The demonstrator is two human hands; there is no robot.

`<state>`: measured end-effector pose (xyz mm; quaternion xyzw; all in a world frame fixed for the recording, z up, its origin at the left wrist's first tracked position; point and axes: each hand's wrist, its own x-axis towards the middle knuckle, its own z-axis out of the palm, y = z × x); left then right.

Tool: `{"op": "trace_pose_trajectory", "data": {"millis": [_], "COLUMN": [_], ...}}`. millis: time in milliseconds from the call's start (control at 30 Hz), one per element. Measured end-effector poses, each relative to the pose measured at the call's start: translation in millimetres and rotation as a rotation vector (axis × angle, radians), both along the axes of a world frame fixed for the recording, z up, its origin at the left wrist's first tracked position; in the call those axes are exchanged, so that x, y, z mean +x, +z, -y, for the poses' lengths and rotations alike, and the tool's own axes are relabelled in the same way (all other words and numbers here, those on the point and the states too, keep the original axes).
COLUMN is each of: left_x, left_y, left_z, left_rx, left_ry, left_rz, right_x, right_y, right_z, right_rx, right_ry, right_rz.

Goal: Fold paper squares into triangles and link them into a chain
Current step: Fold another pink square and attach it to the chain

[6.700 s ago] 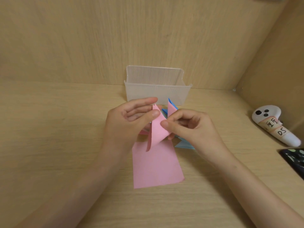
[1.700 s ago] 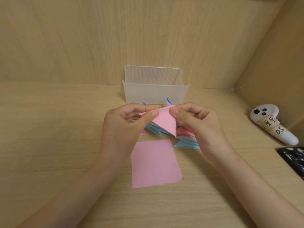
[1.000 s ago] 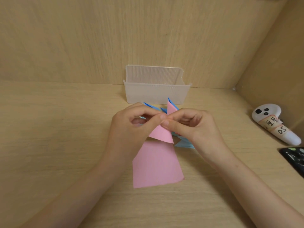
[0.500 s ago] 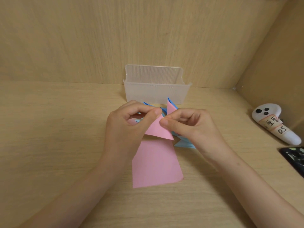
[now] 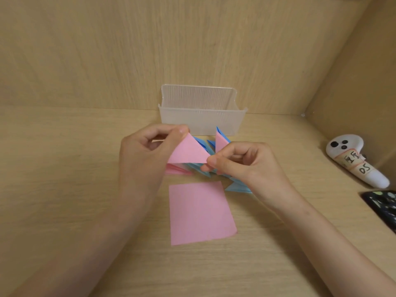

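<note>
My left hand (image 5: 142, 155), my right hand (image 5: 244, 165) and the pink triangle (image 5: 188, 153) pinched between them covered most of the paper chain (image 5: 198, 168), so I could not count its links. The right edge cut off a black thing (image 5: 383, 207). The label (image 5: 353, 162) on the white controller (image 5: 345, 146) was too small to read fully.

The left hand (image 5: 145, 155) and the right hand (image 5: 242, 166) pinch a pink folded triangle (image 5: 187, 152) between them, above the chain of triangles (image 5: 201, 168). A pink paper square (image 5: 200, 213) lies below the hands.
</note>
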<state>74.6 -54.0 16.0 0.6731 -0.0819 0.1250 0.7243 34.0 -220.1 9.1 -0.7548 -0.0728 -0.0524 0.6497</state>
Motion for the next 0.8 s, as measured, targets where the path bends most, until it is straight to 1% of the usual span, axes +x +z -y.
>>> {"op": "trace_pose_trajectory", "data": {"millis": [400,500,567,700,800], "left_x": [-0.7,5.5,10.3,0.9,-7.5], "left_y": [-4.4,-3.4,-2.6,-6.9,-15.3], "left_z": [2.6,-3.0,-7.6,3.6,12.8], "left_rx": [-0.023,-0.094,-0.101,0.043,0.094], "left_ry": [0.014,0.07,0.082,-0.046,-0.149], "left_rz": [-0.06,-0.078,-0.062,-0.023,0.018], "right_x": [-0.7,-1.1,-0.6,0.2,-0.6], "right_y": [4.7,5.0,5.4,6.3,2.5], "right_z": [0.6,3.8,5.3,2.1,-1.6], "right_rx": [-0.029,-0.051,-0.024,0.044,0.035], "right_ry": [-0.009,-0.042,-0.088,-0.143,-0.122], "right_rz": [-0.017,-0.013,0.008,0.044,0.019]}}
